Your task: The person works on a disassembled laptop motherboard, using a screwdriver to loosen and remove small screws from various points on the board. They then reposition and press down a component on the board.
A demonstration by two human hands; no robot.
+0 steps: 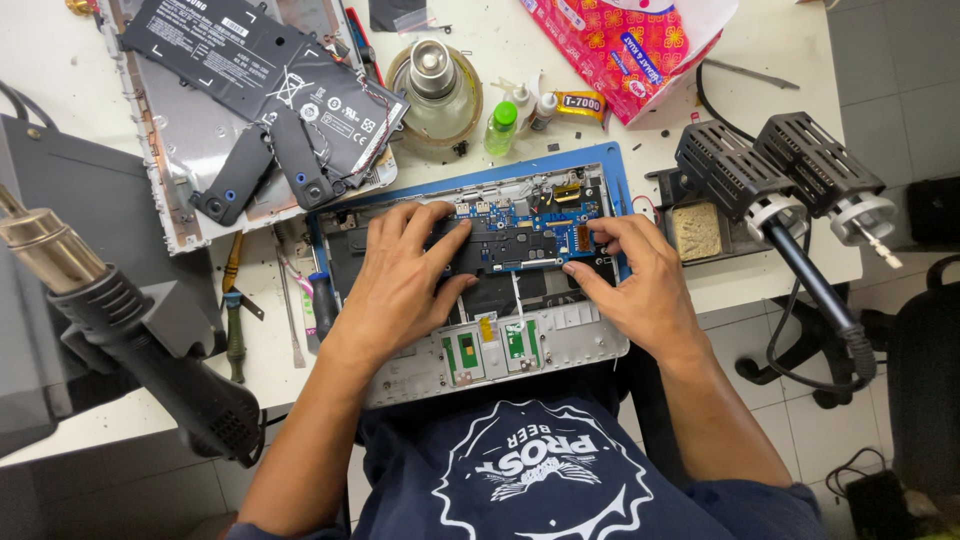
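An opened silver laptop base (pixel 560 345) with its blue circuit board (pixel 530 215) exposed lies at the centre of the frame on a blue work mat (pixel 612 160), at the near edge of the white desk (pixel 770 110). The left hand (pixel 400 285) rests flat on the dark inner part of the base, its fingers (pixel 440 225) spread and pressing down, holding nothing. The right hand (pixel 640 285) sits at the right edge of the board, its fingers (pixel 590 275) curled and pressing on the base; whether they pinch anything I cannot tell. A black flat battery pack (pixel 260 70) lies on a silver laptop cover (pixel 190 150) in the upper left. A grey hot air gun (pixel 130 330) stands at the left edge. A small green bottle (pixel 502 128) stands above the mat, and 2 black soldering tool holders (pixel 780 170) sit at the right.
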